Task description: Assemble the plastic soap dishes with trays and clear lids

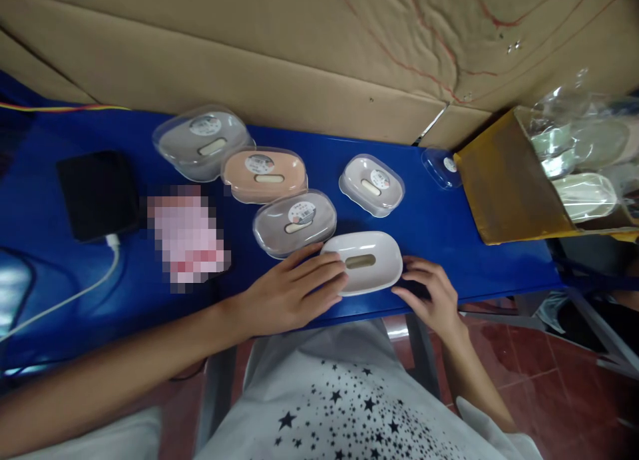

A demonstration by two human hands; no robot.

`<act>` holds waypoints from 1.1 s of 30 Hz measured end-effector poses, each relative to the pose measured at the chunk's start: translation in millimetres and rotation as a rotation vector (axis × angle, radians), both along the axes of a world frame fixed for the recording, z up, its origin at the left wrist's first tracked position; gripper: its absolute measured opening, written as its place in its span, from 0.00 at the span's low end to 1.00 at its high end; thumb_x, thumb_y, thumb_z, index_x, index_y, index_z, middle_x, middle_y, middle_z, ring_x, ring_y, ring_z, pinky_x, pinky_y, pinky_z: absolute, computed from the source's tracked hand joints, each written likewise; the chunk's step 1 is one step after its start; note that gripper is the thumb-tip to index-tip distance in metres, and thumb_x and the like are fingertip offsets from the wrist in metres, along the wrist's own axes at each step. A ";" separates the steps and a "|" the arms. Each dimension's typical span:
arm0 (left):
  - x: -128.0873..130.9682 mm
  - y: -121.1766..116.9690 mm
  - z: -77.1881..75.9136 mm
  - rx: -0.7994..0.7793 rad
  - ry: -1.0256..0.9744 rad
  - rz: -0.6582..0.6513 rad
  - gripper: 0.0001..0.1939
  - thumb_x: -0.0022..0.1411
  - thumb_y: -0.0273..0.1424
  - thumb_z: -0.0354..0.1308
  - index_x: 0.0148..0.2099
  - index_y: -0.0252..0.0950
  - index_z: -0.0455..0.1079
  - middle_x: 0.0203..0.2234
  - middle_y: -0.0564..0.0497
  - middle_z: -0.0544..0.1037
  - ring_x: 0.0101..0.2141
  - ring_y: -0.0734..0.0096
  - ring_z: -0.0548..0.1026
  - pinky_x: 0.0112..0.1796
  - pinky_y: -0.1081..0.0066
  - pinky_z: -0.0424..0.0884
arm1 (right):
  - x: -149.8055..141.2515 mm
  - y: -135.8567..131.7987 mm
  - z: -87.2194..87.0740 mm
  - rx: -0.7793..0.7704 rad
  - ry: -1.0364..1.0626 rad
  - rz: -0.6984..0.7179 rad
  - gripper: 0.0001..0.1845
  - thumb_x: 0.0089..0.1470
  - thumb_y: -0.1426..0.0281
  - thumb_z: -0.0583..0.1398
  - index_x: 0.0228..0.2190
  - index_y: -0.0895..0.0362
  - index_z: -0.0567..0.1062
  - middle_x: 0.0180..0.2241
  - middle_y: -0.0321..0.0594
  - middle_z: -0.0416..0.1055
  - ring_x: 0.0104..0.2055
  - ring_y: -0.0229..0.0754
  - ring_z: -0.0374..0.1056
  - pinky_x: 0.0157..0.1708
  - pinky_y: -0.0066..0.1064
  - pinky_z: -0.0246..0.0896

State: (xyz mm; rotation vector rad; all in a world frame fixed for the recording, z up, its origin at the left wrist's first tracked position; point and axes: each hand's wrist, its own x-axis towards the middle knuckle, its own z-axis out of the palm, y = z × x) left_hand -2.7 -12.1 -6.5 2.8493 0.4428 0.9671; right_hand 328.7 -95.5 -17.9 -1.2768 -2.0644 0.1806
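A white oval soap dish (384,273) with a slot in its middle lies near the front edge of the blue table. My left hand (294,290) rests on the dish's left end, fingers stretched out across its rim. At the right end, my right hand (432,290) is curved beside the rim with thumb and fingers apart. Just behind the left fingers sits a grey soap dish (269,230) under a clear, labelled cover. A peach dish (234,174) and another grey dish (174,144), both covered, stand farther back. A smaller covered dish (352,184) is behind the white one.
A cardboard box (509,180) of plastic-wrapped dishes stands at the right, with a loose clear cover (439,167) beside it. On the left lie a black device (97,194) with a white cable (74,307) and a blurred pink item (187,233). Cardboard (299,94) lines the back.
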 end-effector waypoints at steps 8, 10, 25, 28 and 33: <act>2.3 0.5 -6.6 0.035 0.238 -0.022 0.12 0.78 0.32 0.61 0.59 0.34 0.75 0.57 0.42 0.82 0.58 0.56 0.79 0.60 0.55 0.73 | -3.7 17.6 3.7 -0.217 -0.225 0.188 0.44 0.70 0.68 0.65 0.78 0.38 0.54 0.80 0.42 0.49 0.79 0.60 0.54 0.73 0.59 0.67; 3.2 1.3 -7.1 0.061 0.275 -0.034 0.13 0.78 0.31 0.61 0.60 0.34 0.75 0.57 0.42 0.82 0.59 0.56 0.78 0.60 0.56 0.73 | -8.2 16.8 2.4 -0.216 -0.245 0.196 0.44 0.71 0.71 0.64 0.78 0.38 0.53 0.81 0.39 0.48 0.79 0.58 0.55 0.73 0.58 0.66; -0.4 4.3 -3.5 0.139 0.191 0.055 0.04 0.76 0.29 0.62 0.47 0.35 0.78 0.52 0.44 0.83 0.53 0.58 0.79 0.59 0.57 0.75 | 126.8 171.8 -3.6 -0.159 -0.402 -0.501 0.44 0.70 0.43 0.54 0.74 0.58 0.61 0.74 0.63 0.60 0.77 0.72 0.54 0.70 0.75 0.53; -1.0 5.3 -2.6 0.131 0.180 0.055 0.04 0.75 0.28 0.62 0.47 0.35 0.78 0.51 0.43 0.83 0.53 0.58 0.80 0.59 0.57 0.76 | 127.9 163.4 -7.6 -0.131 -0.307 -0.488 0.42 0.66 0.41 0.60 0.64 0.60 0.72 0.63 0.63 0.70 0.67 0.68 0.68 0.67 0.66 0.63; -3.1 5.3 -6.2 0.037 0.109 0.027 0.10 0.74 0.23 0.62 0.55 0.32 0.75 0.56 0.39 0.81 0.58 0.53 0.80 0.62 0.53 0.78 | 105.1 85.9 0.0 -0.113 -0.127 -0.398 0.35 0.60 0.49 0.71 0.61 0.52 0.76 0.54 0.51 0.73 0.58 0.59 0.74 0.62 0.59 0.73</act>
